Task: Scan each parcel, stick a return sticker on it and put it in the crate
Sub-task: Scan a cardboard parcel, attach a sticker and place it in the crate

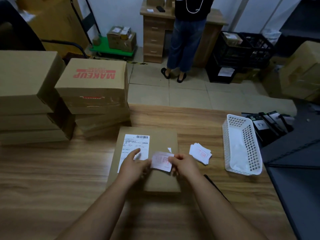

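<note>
Now both my left hand and right hand pinch the sticker over the parcel; it may crease or cover the label.

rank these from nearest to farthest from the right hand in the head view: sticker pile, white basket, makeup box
1. sticker pile, on the table just right of the right hand
2. white basket, further right, near the table's edge
3. makeup box, top of a stack, far left and back

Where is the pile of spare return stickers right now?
In the head view, the sticker pile lies on the wooden table, right of the parcel, between it and the white basket.
</note>
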Motion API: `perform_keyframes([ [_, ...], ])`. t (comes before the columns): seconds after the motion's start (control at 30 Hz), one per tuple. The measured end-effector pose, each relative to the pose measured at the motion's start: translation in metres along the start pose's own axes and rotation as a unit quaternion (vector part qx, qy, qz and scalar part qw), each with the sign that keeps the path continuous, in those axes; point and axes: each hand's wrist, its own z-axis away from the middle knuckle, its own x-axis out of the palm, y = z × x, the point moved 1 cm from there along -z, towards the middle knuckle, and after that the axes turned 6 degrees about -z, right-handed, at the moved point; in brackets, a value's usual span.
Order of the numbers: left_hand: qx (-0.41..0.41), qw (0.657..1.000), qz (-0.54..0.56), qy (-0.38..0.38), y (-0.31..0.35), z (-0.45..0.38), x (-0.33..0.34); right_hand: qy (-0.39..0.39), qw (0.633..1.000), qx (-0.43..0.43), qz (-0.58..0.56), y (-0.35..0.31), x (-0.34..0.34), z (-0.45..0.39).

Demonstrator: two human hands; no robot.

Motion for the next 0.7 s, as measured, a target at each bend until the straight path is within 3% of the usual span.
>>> perform_keyframes([
  [0.07,-0.012,0.999,0.021,0.033,-0.004,-0.006,-0.006,-0.004,1.0,0.009,0.027,-0.002,-0.003,-0.004],
  [0.13,0.045,0.994,-0.071,0.072,-0.013,-0.013,-0.014,-0.013,0.998,0.012,0.056,-0.003,-0.005,-0.009],
  [0.23,0.176,0.946,-0.26,0.082,-0.023,-0.017,-0.024,-0.012,0.995,0.0,0.098,-0.004,0.0,-0.014],
  [0.33,0.242,0.9,-0.355,0.069,-0.032,-0.018,-0.024,0.004,0.985,-0.033,0.171,-0.006,0.01,-0.016],
  [0.53,0.284,0.874,-0.386,0.081,-0.039,-0.022,-0.027,0.056,0.932,-0.119,0.336,-0.005,0.02,-0.011],
  [0.63,0.295,0.869,-0.386,0.092,-0.042,-0.023,-0.027,0.097,0.948,-0.101,0.286,0.001,0.005,-0.01],
  [0.7,0.303,0.865,-0.387,0.101,-0.043,-0.022,-0.025,0.107,0.945,-0.153,0.269,0.011,0.0,-0.012],
])
